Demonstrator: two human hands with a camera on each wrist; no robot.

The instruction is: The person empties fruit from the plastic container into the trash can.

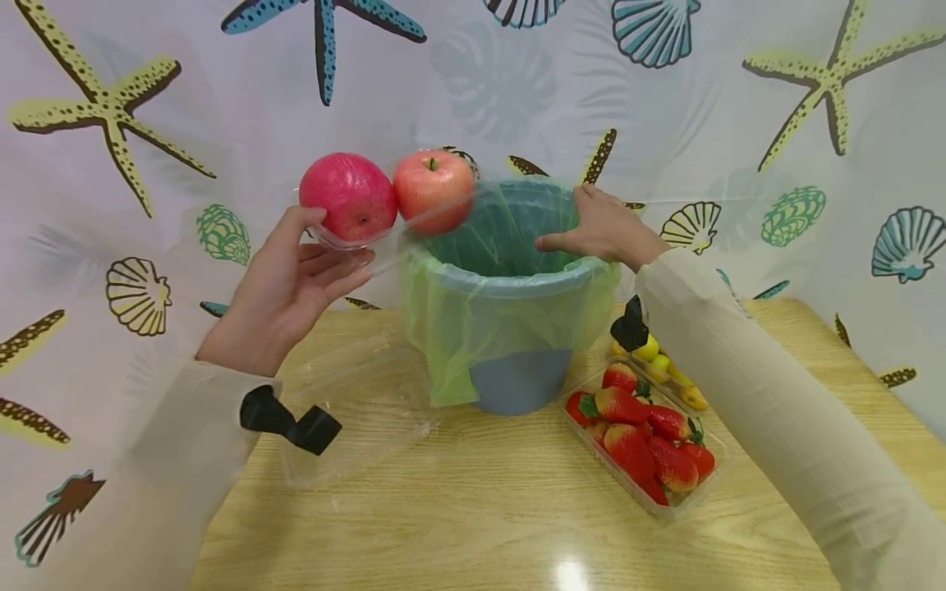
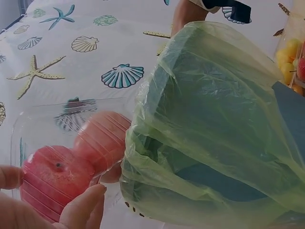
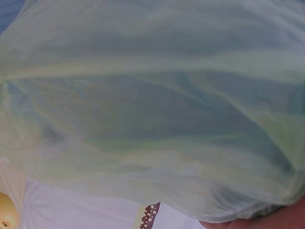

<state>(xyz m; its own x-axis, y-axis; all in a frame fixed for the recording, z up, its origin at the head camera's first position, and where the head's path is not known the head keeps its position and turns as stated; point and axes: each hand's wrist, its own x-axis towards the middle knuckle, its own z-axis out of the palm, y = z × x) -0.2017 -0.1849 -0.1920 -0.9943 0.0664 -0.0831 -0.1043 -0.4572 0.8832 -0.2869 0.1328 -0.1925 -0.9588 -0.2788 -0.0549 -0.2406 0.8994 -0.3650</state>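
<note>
At the upper left, my left hand (image 1: 277,287) grips a clear plastic box (image 2: 28,126) with the thumb on its side and fingers beneath. Inside it are a deep red apple (image 1: 347,197) and a paler pink apple (image 1: 433,190), tilted beside the rim of a blue bin (image 1: 521,382). A thin green bag (image 1: 447,328) lines the bin and hangs over its outside. On the bin's far right rim, my right hand (image 1: 606,226) holds the edge and bag, thumb inside; its other fingers are mostly hidden.
Right of the bin, a clear box of strawberries (image 1: 628,451) stands before yellow fruit (image 1: 658,365), partly under my right forearm. Clear plastic packaging (image 1: 355,410) lies on the wooden table (image 1: 473,525) at left. A patterned cloth (image 1: 502,90) hangs behind.
</note>
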